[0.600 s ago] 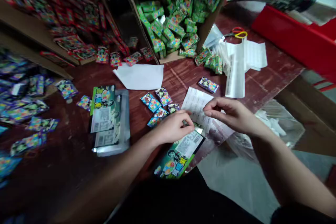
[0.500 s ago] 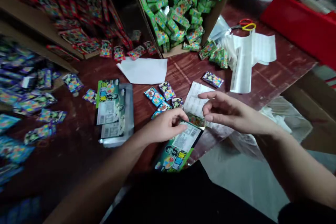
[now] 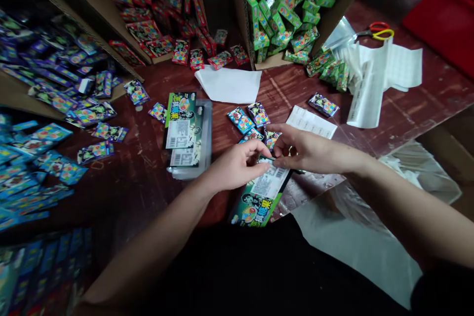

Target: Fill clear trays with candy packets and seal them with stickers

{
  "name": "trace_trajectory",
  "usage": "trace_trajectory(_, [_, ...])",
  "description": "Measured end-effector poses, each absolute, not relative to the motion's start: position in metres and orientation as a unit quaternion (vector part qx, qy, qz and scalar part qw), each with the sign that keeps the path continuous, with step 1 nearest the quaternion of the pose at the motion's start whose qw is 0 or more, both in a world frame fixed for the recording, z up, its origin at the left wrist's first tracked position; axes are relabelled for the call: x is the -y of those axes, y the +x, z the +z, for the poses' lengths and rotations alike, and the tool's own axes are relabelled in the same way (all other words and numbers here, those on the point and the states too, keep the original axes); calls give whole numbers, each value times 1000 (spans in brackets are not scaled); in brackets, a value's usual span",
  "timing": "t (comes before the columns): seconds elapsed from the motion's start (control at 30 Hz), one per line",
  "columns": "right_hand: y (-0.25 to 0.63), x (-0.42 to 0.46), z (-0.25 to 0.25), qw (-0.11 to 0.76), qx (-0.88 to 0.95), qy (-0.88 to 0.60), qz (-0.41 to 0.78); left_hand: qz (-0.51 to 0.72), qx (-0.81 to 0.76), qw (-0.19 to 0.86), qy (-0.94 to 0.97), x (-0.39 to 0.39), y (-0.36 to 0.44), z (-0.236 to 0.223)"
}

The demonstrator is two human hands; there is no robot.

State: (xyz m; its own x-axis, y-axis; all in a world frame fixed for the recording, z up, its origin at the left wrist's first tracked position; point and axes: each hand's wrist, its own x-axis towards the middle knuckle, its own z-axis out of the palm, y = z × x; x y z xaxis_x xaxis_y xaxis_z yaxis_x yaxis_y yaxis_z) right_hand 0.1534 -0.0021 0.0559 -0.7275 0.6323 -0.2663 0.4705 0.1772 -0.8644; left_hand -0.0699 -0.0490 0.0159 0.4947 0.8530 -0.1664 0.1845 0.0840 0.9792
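Note:
A flat green packet (image 3: 259,197) with a white barcode label lies at the near edge of the brown table (image 3: 148,168). My left hand (image 3: 237,165) rests on its upper left edge, fingers curled and pinching there. My right hand (image 3: 307,150) comes in from the right and pinches the packet's top edge with thumb and forefinger, close to my left fingertips. A few small blue and purple candy packets (image 3: 252,121) lie just behind both hands. A white label sheet (image 3: 311,121) sits behind my right hand.
A finished stack of green packets (image 3: 185,131) lies to the left. Cardboard boxes hold red packets (image 3: 155,5), green packets (image 3: 289,5) and blue packets (image 3: 44,84). White paper (image 3: 229,84), label strips (image 3: 374,84), scissors (image 3: 377,32) and a plastic bag (image 3: 407,177) surround the area.
My right hand has come down from hovering above the label sheet onto the green packet's top edge, meeting my left hand. The camera has shifted, so everything sits further right in view.

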Motion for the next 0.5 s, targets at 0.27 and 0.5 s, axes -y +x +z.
trace_trajectory(0.27, [138, 62, 29, 258, 873, -389, 141, 348, -411, 642, 546, 63, -85, 12])
trace_trajectory(0.5, [102, 58, 16, 254, 826, -382, 328, 375, -507, 578, 518, 82, -128, 11])
